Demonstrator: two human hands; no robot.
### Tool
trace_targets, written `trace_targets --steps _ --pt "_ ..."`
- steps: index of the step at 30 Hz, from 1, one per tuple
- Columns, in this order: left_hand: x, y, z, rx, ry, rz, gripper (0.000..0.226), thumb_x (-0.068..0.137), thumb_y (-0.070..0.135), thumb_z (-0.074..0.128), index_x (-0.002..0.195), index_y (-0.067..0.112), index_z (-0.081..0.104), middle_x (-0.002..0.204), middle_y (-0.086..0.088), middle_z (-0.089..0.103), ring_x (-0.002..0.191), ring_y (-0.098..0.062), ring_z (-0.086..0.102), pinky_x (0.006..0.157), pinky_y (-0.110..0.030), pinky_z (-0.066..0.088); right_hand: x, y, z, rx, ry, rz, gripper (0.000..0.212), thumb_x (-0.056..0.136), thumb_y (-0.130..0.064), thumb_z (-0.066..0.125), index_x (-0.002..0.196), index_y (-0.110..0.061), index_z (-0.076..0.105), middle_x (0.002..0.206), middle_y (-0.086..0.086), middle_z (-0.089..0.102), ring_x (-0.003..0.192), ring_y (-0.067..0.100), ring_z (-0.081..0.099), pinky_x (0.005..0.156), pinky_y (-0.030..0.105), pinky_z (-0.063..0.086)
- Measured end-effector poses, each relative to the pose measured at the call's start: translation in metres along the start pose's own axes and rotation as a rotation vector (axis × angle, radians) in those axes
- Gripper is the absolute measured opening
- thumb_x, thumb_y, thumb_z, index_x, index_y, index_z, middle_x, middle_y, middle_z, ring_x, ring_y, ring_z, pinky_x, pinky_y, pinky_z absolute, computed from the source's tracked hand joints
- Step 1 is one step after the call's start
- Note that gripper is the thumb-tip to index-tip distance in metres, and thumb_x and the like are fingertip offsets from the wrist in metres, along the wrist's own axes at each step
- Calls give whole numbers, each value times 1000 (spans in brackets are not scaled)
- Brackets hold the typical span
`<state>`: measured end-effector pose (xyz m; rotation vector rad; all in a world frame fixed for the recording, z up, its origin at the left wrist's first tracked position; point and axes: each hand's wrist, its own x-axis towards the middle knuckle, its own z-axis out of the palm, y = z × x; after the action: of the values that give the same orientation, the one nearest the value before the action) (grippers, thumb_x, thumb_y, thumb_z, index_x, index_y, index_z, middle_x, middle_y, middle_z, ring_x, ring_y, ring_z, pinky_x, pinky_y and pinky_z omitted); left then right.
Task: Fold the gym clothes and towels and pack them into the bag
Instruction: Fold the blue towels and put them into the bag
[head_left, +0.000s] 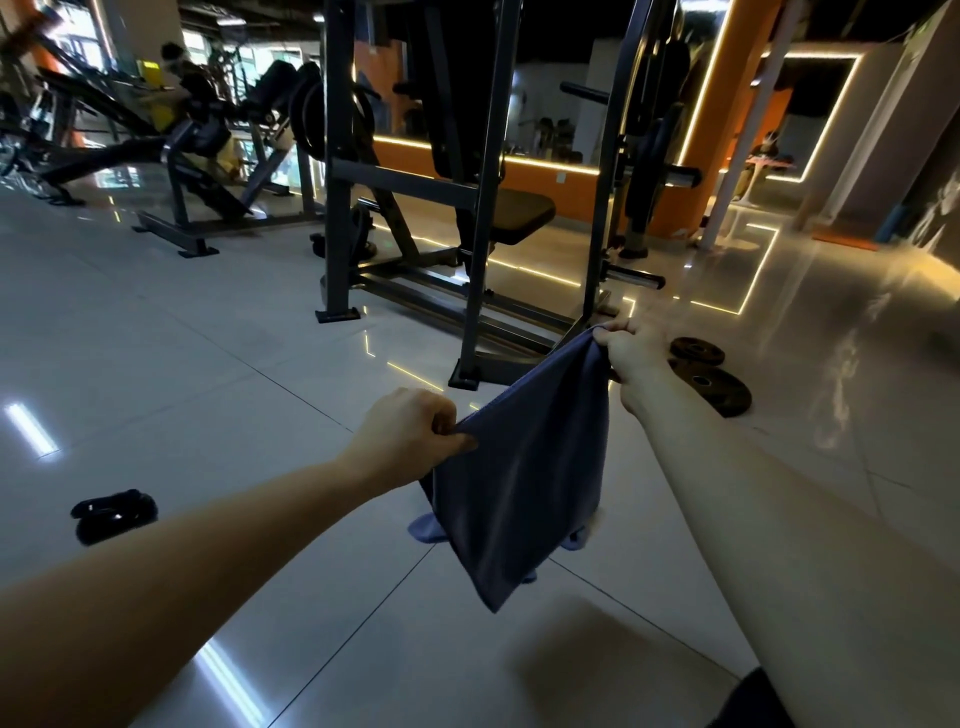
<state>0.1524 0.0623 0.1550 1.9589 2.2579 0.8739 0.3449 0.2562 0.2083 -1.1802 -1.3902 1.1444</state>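
A blue-grey towel (524, 478) hangs in the air between my hands, above the tiled floor. My left hand (405, 431) pinches its near upper corner. My right hand (634, 353) grips the far upper corner, higher and further away. The cloth sags between them and tapers to a point at the bottom. Behind the hanging towel, a lighter blue cloth (428, 527) lies on the floor, mostly hidden. No bag is visible.
A dark steel weight machine (467, 208) with a padded seat stands straight ahead. Two black weight plates (709, 382) lie on the floor past my right hand. A small black object (114, 514) sits on the tiles at the left. More gym machines fill the back left.
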Motion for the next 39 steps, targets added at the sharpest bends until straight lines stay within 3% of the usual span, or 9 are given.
trace_targets --steps 5,10,16,20,25,29,35,39 --pt "-2 -9 -4 -122 -85 -63 23 85 33 79 74 17 68 75 0 67 73 -16 64 67 -32 58 -3 2 -1 18 -19 -17 10 96 -14 63 92 -24 63 107 2 60 105 22 58 99 45 50" --pt "-5 -7 -5 -118 -43 -46 19 83 33 81 74 23 69 80 5 65 73 -11 62 61 -16 47 -3 -3 -3 58 -21 -41 9 97 -14 61 95 -22 63 105 2 61 103 21 58 96 42 51" --pt "-8 -8 1 119 -92 51 28 94 40 68 101 15 77 94 1 66 83 -12 58 74 -24 49 -7 -11 -2 137 -72 -75 8 95 -18 64 92 -24 66 109 6 64 108 27 59 97 45 49" --pt "-7 -6 5 125 -58 63 26 98 32 63 112 14 77 104 -1 65 92 -13 58 77 -22 45 -7 -25 -1 191 -98 -126 7 95 -17 64 93 -23 67 106 5 65 107 27 60 96 43 50" --pt "-3 -5 4 39 22 -71 27 96 34 66 93 10 79 88 -2 67 81 -16 61 71 -29 53 -7 -34 -1 258 -102 -147 6 93 -14 67 91 -20 69 101 5 67 100 23 62 95 41 53" --pt "-3 -5 4 -73 53 -103 38 100 32 59 79 5 75 75 -8 69 70 -21 66 68 -43 59 -8 -40 1 283 -118 -149 7 93 -16 67 89 -21 69 101 5 66 99 24 61 88 38 53" --pt "-6 -3 3 -76 17 -111 11 91 24 73 89 13 72 88 0 65 81 -13 61 70 -28 55 -9 -42 1 323 -124 -158 8 96 -14 64 92 -20 67 98 3 64 94 21 59 84 35 51" --pt "-8 1 3 -71 20 -148 9 88 17 73 87 15 65 83 0 64 78 -17 61 64 -26 49 -7 -44 1 376 -120 -143 11 95 -12 64 88 -20 67 94 3 65 93 21 60 84 37 51"
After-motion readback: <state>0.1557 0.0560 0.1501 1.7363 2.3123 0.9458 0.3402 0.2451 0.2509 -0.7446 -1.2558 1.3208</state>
